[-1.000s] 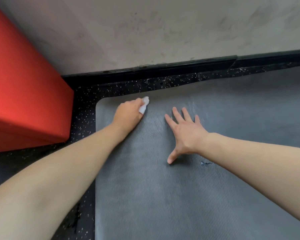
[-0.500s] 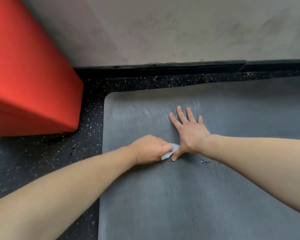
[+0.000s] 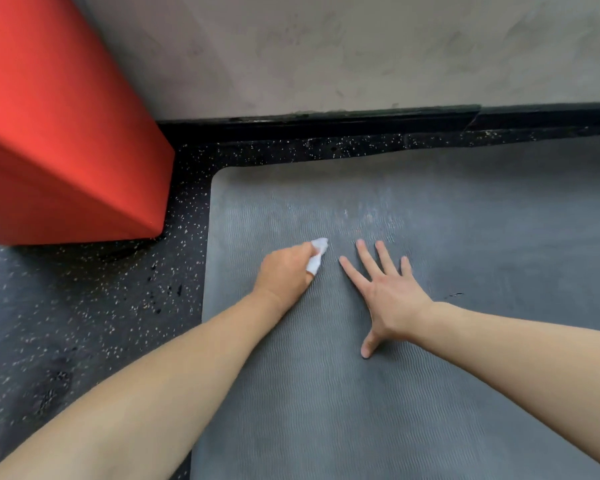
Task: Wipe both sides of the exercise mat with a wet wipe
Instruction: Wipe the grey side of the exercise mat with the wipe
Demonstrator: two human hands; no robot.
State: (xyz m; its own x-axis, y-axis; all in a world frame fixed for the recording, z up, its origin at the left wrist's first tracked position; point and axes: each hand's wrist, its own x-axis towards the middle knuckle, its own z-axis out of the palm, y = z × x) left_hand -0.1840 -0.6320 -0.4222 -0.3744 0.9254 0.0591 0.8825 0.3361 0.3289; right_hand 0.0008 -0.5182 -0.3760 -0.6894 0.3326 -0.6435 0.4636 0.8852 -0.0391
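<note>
A grey ribbed exercise mat (image 3: 482, 220) lies flat on the floor, its rounded far-left corner near the wall. My left hand (image 3: 284, 271) grips a small bunched white wet wipe (image 3: 317, 254) and holds it down on the mat. Just to its right, my right hand (image 3: 385, 296) lies flat on the mat with fingers spread and straight. A faint damp sheen shows on the mat beyond both hands.
A large red padded block (image 3: 66, 143) stands on the floor to the left of the mat. Black speckled rubber flooring (image 3: 84, 323) surrounds the mat. A grey wall (image 3: 361, 53) with a black baseboard (image 3: 326, 121) runs close behind the mat's far edge.
My left hand swept the wipe from the mat's far-left corner back toward my right thumb, then forward again to beside my right fingers. My right hand stayed pressed flat.
</note>
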